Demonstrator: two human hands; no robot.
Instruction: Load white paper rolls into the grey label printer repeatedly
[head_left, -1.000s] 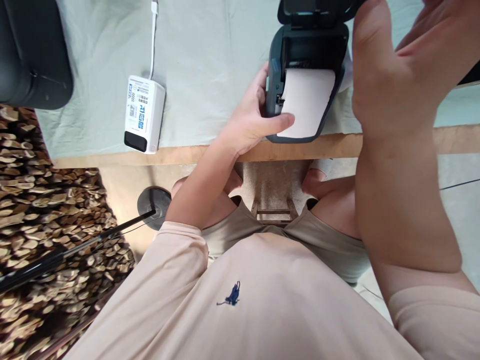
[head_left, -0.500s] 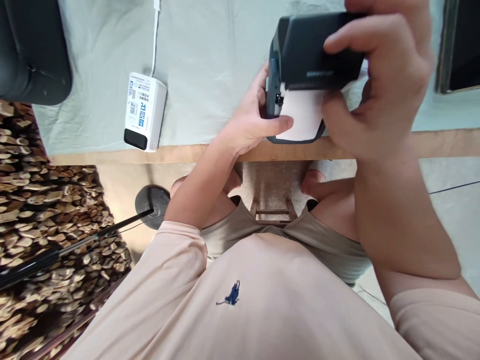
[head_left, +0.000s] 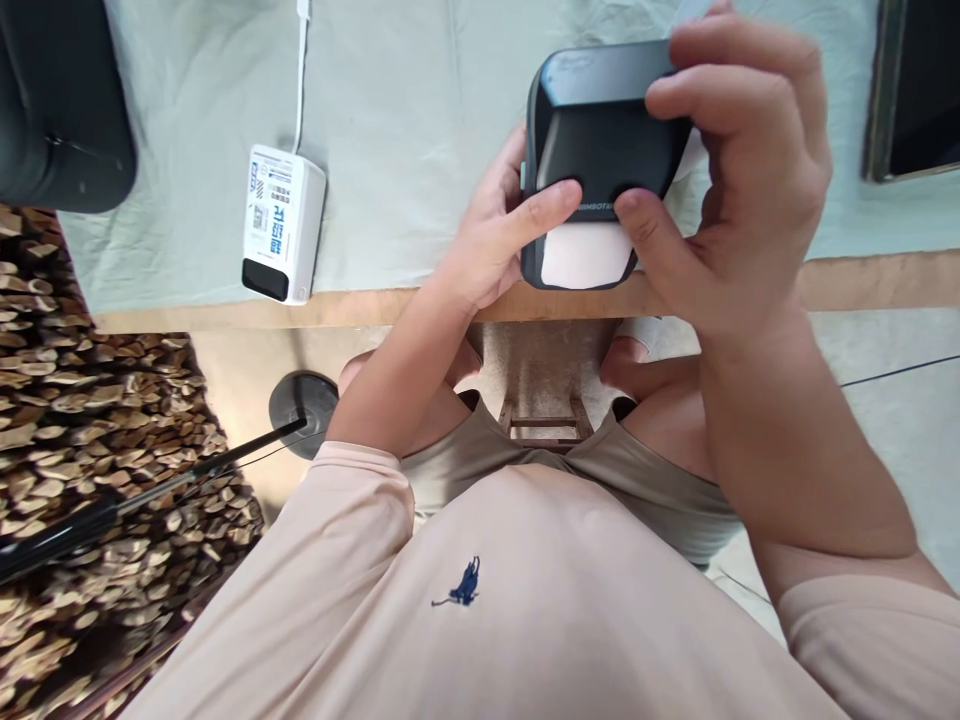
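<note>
A dark label printer is held up over the front edge of the table, its black lid down over the body. White label paper sticks out below the lid at the near end. My left hand grips the printer's left side, with the thumb on top near the lid's edge. On the right, my right hand has its thumb on the lid's near edge and its fingertips at the far right corner. The printer's underside is hidden.
A white power bank with a white cable lies left on the cloth-covered table. A black bag is at the far left, a dark screen-like object at the far right. A black stand stands below on the left.
The raised lid has swung down onto the printer, covering most of the paper and the inner parts. My right hand has moved down and left with it.
</note>
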